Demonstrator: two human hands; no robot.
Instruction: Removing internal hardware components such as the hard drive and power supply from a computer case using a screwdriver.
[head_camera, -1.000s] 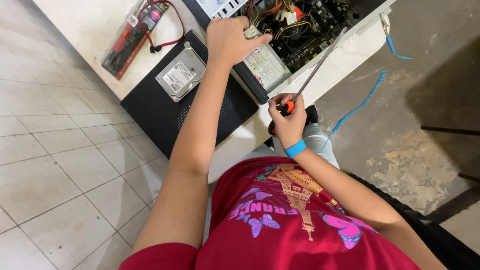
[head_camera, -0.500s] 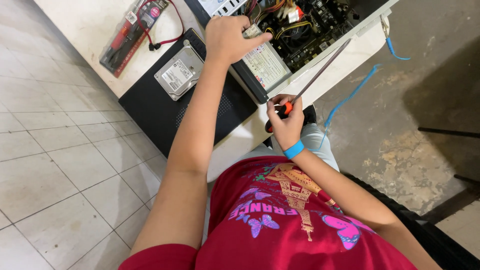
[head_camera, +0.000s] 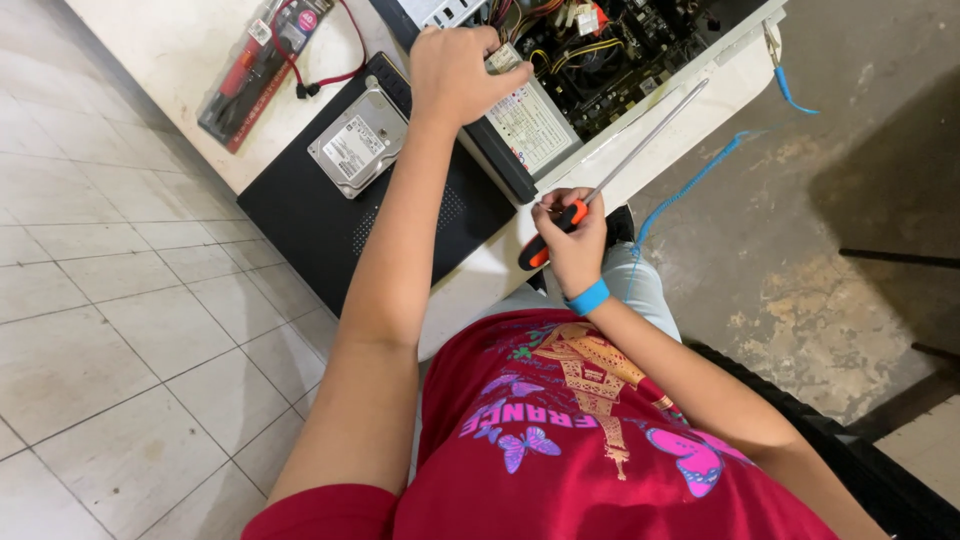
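The right hand (head_camera: 572, 240) was closed around the orange-and-black handle of a long screwdriver (head_camera: 610, 170), its shaft angled toward one o'clock over the white surface (head_camera: 690, 110). The left hand (head_camera: 455, 70), fingers curled, gripped the power supply (head_camera: 525, 125) in the open computer case (head_camera: 620, 40). A hard drive (head_camera: 358, 140) lay at nine o'clock from it.
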